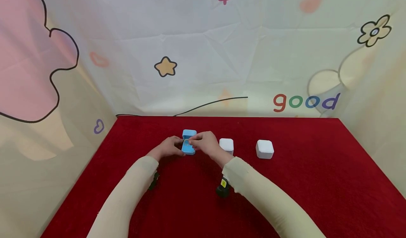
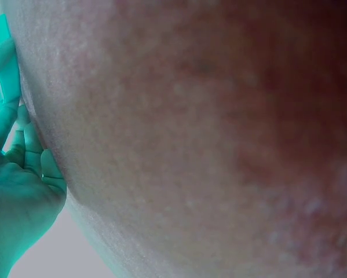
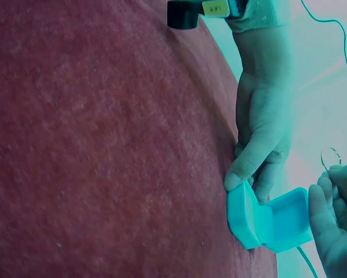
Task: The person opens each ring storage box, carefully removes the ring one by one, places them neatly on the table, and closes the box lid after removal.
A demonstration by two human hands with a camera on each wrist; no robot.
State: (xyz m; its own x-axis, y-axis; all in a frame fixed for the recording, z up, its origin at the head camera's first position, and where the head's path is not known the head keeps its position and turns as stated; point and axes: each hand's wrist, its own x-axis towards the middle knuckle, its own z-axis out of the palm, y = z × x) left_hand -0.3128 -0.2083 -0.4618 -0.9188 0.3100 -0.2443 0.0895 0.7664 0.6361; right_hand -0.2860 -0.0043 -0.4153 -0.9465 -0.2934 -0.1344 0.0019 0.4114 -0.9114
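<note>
A small light-blue ring box (image 1: pixel 188 150) stands on the red cloth with its lid (image 1: pixel 189 132) raised. From its left side my left hand (image 1: pixel 167 147) grips it, the thumb (image 3: pixel 238 177) on the front corner. My right hand (image 1: pixel 207 143) is over the box's right side. Between its thumb and fingertips it pinches a thin ring (image 3: pixel 331 157), which is upright and apart from the box in the right wrist view. In the left wrist view, part of the box (image 2: pixel 8 72) and the left hand (image 2: pixel 22 191) show at the edge.
Two white boxes, both with rounded corners, stand to the right: one box (image 1: pixel 226 145) just beyond my right wrist, the other box (image 1: pixel 264 149) farther right. Red cloth (image 1: pixel 304 181) covers the table. A printed curtain (image 1: pixel 203 54) hangs behind its far edge.
</note>
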